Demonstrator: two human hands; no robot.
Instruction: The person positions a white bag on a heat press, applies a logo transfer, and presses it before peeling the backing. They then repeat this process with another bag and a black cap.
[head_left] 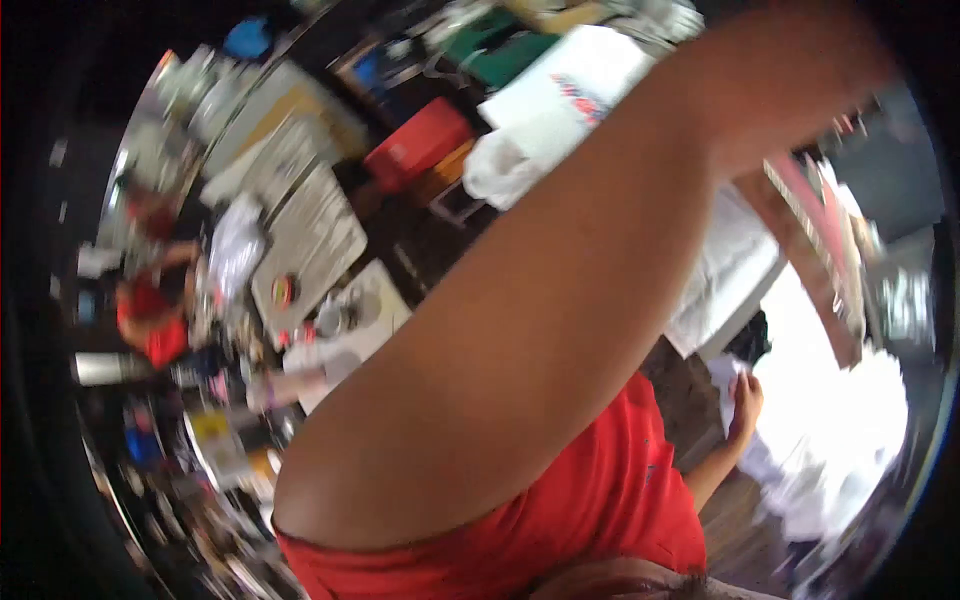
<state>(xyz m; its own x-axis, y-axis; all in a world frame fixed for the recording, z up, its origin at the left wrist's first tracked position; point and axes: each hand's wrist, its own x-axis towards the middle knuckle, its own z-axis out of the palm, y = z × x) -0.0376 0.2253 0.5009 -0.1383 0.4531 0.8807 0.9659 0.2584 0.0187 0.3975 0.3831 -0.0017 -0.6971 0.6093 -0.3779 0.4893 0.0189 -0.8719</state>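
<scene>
My left forearm crosses the picture close to the camera, and my left hand [790, 85] is raised at the upper right. The hand is smeared and runs into the dark edge, so its fingers do not show. At the lower right, my right hand [745, 402] is closed on a piece of white cloth [725, 378]. Beside that hand lies a large, overexposed heap of white fabric [835, 440]. My red shirt [620, 480] fills the bottom of the view.
At left are cluttered pale tables [320, 235] and a person in red [150, 320]. A red box [420, 142] and a white printed bag [560, 90] are at upper middle. A wooden bar [810, 260] stands at right. The picture is tilted and blurred.
</scene>
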